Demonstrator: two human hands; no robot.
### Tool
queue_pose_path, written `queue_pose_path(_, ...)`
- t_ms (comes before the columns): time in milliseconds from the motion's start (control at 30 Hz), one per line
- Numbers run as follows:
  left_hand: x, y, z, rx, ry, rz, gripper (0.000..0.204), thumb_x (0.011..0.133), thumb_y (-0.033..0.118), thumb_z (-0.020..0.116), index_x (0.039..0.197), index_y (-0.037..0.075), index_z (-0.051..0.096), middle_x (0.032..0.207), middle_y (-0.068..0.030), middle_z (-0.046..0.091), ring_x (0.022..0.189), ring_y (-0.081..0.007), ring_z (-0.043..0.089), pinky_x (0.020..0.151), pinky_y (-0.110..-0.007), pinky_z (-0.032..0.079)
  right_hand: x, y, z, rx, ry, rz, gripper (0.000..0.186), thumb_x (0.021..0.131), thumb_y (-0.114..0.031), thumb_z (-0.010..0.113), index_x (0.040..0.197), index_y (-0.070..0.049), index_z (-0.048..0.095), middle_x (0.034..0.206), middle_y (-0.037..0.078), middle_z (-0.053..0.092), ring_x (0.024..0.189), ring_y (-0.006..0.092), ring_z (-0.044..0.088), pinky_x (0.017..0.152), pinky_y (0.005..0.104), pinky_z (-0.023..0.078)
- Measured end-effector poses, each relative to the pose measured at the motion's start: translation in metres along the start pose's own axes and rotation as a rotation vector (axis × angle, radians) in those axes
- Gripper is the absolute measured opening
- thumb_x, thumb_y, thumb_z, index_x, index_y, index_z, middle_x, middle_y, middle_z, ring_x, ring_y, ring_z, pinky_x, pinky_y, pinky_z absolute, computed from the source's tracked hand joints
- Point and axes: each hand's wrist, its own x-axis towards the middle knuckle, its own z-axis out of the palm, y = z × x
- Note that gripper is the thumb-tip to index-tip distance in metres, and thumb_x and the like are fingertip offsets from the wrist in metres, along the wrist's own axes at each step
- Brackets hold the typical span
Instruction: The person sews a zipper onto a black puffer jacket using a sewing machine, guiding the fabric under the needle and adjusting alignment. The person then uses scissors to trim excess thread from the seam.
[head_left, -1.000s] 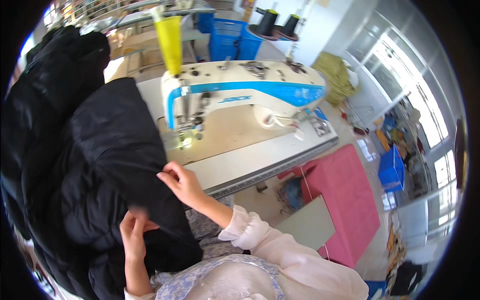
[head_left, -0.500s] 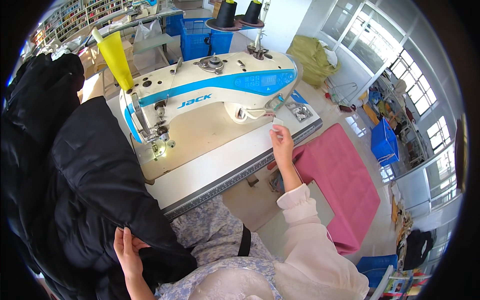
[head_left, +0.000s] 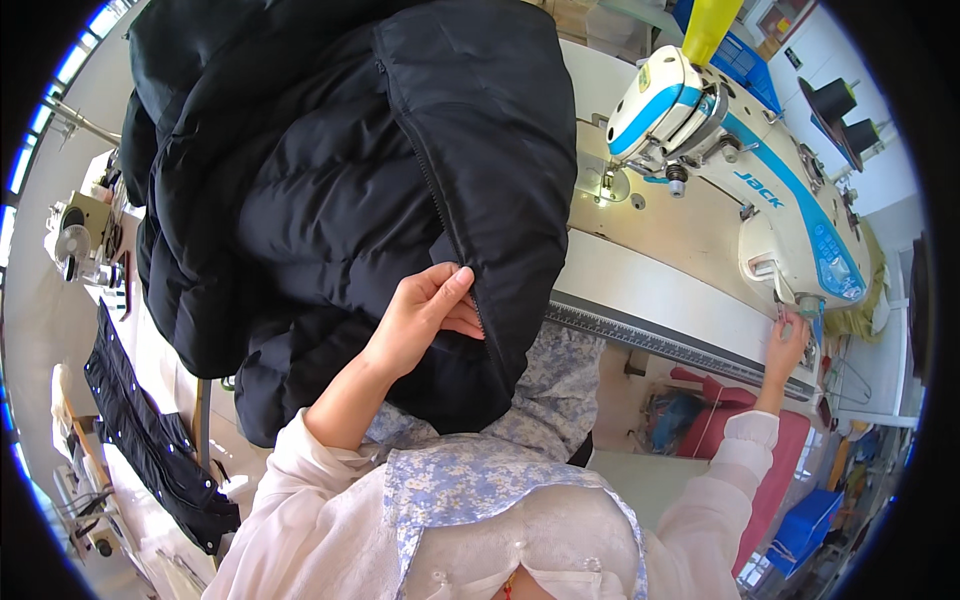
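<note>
A puffy black quilted jacket spreads over the left end of the sewing table and hangs toward my lap. My left hand grips the jacket's zipped edge between thumb and fingers, beside the dark zipper. At the far right, my right hand reaches to the table's front right, just below the right end of the white and blue sewing machine. Its fingers are drawn together; what they hold is too small to make out. The lit needle area is right of the jacket.
A ruler strip runs along the table's front edge. Pink fabric hangs below my right arm, with a blue crate beyond. Black thread cones stand behind the machine. Another black garment lies at the left.
My view has swung left, so the jacket now fills the middle. My left hand still grips its edge. The small white piece seen in my right hand earlier is no longer clearly visible.
</note>
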Motion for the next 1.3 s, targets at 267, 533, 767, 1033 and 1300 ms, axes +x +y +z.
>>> queue_pose_path(267, 0.0, 0.0, 0.011, -0.023, 0.016, -0.022, 0.039, 0.112, 0.04, 0.046, 0.106, 0.003, 0.056, 0.092, -0.0074, 0.07, 0.076, -0.0149, 0.072, 0.073, -0.029, 0.061, 0.008, -0.003, -0.014, 0.228, -0.072, -0.009, 0.018, 0.102, -0.016, 0.061, 0.108, 0.0, 0.069, 0.103, 0.014, 0.069, 0.094, 0.0292, 0.063, 0.087, 0.0411, 0.047)
queue_pose_path(533, -0.002, -0.01, 0.013, -0.097, -0.012, 0.048, 0.028, 0.111, 0.032, 0.053, 0.109, 0.004, 0.057, 0.093, -0.0041, 0.068, 0.083, -0.0124, 0.071, 0.079, -0.029, 0.06, -0.051, -0.035, -0.053, 0.408, -0.073, 0.342, 0.026, 0.11, -0.02, 0.051, 0.119, 0.0, 0.065, 0.092, 0.008, 0.065, 0.081, 0.0166, 0.061, 0.076, 0.0313, 0.049)
queue_pose_path(767, -0.007, -0.014, 0.012, -0.02, -0.088, 0.061, 0.018, 0.103, 0.019, 0.069, 0.107, 0.002, 0.067, 0.1, -0.0001, 0.069, 0.093, -0.0081, 0.066, 0.085, -0.026, 0.057, -0.034, -0.255, -0.117, 1.02, -0.316, 0.326, 0.026, 0.105, -0.015, 0.06, 0.128, -0.002, 0.062, 0.085, -0.002, 0.059, 0.074, 0.0057, 0.049, 0.066, 0.0232, 0.044)
queue_pose_path(1033, -0.011, -0.011, 0.016, -0.176, -0.069, 0.007, 0.016, 0.104, 0.018, 0.065, 0.103, 0.002, 0.068, 0.096, 0.0007, 0.069, 0.09, -0.0067, 0.066, 0.083, -0.024, 0.057, 0.006, -0.415, -0.155, 1.004, -0.376, -0.362, 0.035, 0.076, -0.007, 0.088, 0.109, -0.007, 0.075, 0.072, 0.004, 0.059, 0.062, 0.0133, 0.055, 0.056, 0.0275, 0.042)
queue_pose_path(1300, -0.011, -0.012, 0.013, -0.244, -0.09, -0.02, 0.016, 0.104, 0.019, 0.066, 0.099, 0.004, 0.068, 0.093, 0.0007, 0.067, 0.084, -0.0066, 0.067, 0.079, -0.024, 0.059, 0.015, -0.424, -0.147, 0.758, -0.248, -0.553, 0.035, 0.074, -0.013, 0.089, 0.107, -0.01, 0.076, 0.069, 0.003, 0.059, 0.061, 0.0192, 0.058, 0.055, 0.0329, 0.044)
